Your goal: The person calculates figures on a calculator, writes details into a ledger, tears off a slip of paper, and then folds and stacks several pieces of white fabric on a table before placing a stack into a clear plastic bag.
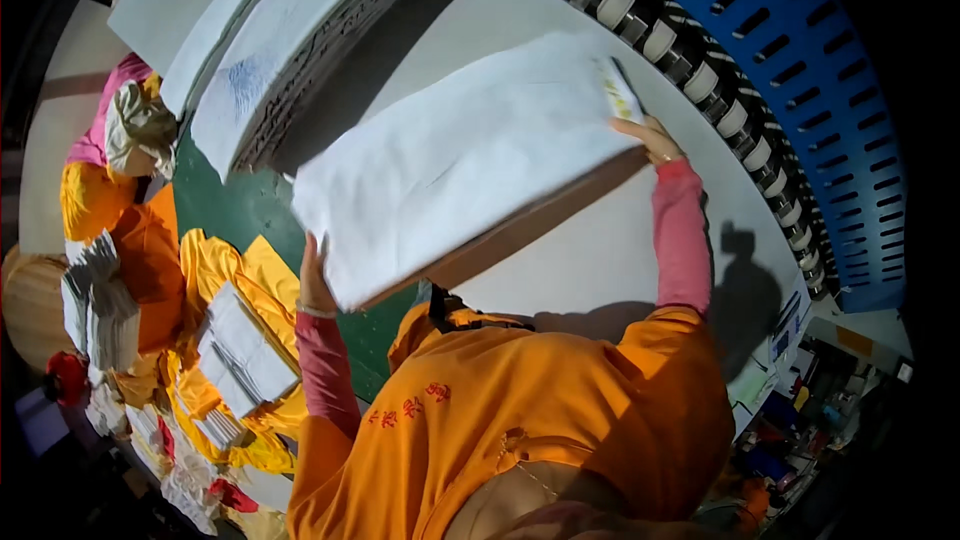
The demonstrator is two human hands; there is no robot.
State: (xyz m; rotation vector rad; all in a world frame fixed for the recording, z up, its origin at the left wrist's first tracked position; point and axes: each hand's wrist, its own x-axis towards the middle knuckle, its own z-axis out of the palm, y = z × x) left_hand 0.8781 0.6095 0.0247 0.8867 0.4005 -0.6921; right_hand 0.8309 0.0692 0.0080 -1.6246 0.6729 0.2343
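A long, flat slab of folded white cloth (465, 160) spans the space between my two hands, tilted with its right end farther away. My left hand (316, 285) grips its near left corner, the fingers partly hidden by the cloth. At the right end, my right hand (652, 140) holds the edge with fingers laid over the top, beside some yellow marks. The near edge looks brown in shadow. Beyond the left end stands a thick stack of folded white cloth (320, 25) with a bluish smudge on its top.
A pale tabletop (560, 285) lies under the cloth, with a green surface (225, 205) to its left. Yellow and orange cloths (150, 260) and a smaller white folded bundle (245, 355) lie at left. Rollers (660, 40) and a blue slotted panel (790, 70) curve along the far right.
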